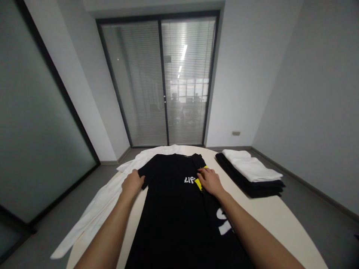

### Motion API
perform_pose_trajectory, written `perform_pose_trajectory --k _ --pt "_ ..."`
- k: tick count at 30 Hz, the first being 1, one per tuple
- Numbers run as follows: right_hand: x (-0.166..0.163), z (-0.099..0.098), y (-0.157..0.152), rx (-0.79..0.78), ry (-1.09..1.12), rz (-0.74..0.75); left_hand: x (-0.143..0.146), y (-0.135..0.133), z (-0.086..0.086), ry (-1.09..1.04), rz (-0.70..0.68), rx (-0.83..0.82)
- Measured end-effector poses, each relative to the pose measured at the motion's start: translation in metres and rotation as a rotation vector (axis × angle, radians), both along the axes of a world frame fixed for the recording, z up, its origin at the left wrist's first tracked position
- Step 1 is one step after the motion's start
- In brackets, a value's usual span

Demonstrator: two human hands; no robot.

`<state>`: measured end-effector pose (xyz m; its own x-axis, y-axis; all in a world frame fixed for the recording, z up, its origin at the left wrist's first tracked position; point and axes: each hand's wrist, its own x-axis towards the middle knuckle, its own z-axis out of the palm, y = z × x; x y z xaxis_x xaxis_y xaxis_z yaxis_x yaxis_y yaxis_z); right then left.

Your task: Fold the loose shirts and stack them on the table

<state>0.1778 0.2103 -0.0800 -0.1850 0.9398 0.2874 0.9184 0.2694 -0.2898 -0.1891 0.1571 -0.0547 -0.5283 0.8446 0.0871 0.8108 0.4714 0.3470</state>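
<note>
A black T-shirt [174,213] with small white lettering on the chest lies spread on the table, neck at the far end. Its right side is folded inward, showing larger white print and a patch of yellow [198,184]. My left hand [132,184] is closed on the hem of the left sleeve, thumb at the edge. Over on the folded side, my right hand [211,181] has its fingers bent and pressed together on the cloth by the yellow patch; its palm and thumb are largely hidden.
A pale rounded table [291,224] bears everything. White garments [97,201] lie along its left side, one sleeve hanging past the edge. At the right stands a stack of folded black clothes [252,189] topped by a folded white one [251,166]. Glass doors with blinds [187,82] stand beyond.
</note>
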Motion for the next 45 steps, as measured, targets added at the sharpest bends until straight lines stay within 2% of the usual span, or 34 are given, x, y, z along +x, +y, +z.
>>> perform_pose_trajectory --k 5,12,18,22,27,31,34,36,38,40,42,45 --pt "0.000 0.001 -0.001 -0.016 0.000 0.005 0.001 0.000 0.001 0.020 -0.009 0.079" --pt "-0.001 0.003 -0.002 -0.026 -0.008 -0.001 0.004 -0.004 -0.004 0.036 0.080 0.128" --pt "-0.001 0.003 -0.003 -0.017 -0.006 0.004 -0.002 -0.005 -0.009 0.013 0.032 0.182" --pt "-0.001 0.004 -0.003 -0.014 0.005 0.004 -0.001 -0.005 -0.003 -0.008 0.018 0.278" --pt "0.000 0.004 -0.003 -0.020 0.002 0.004 0.010 -0.001 0.013 -0.104 -0.016 0.460" --pt "0.000 0.002 -0.002 -0.022 0.003 0.002 0.026 0.005 0.025 -0.200 -0.151 0.565" --pt "0.000 0.001 -0.001 -0.023 0.007 -0.003 0.046 0.004 0.030 -0.307 -0.313 0.609" --pt "0.000 0.002 -0.002 -0.024 0.004 -0.003 0.061 0.000 0.031 -0.368 -0.495 0.574" --pt "0.000 0.004 -0.003 -0.021 0.001 0.001 0.072 -0.004 0.030 -0.338 -0.678 0.487" --pt "0.000 0.004 -0.004 -0.019 0.001 0.003 0.078 -0.007 0.028 -0.249 -0.771 0.428" --pt "0.000 0.005 -0.005 -0.014 0.002 0.002 0.078 -0.008 0.025 -0.155 -0.724 0.420" --pt "0.000 0.005 -0.005 -0.012 0.006 0.002 0.071 -0.009 0.015 -0.083 -0.520 0.351"
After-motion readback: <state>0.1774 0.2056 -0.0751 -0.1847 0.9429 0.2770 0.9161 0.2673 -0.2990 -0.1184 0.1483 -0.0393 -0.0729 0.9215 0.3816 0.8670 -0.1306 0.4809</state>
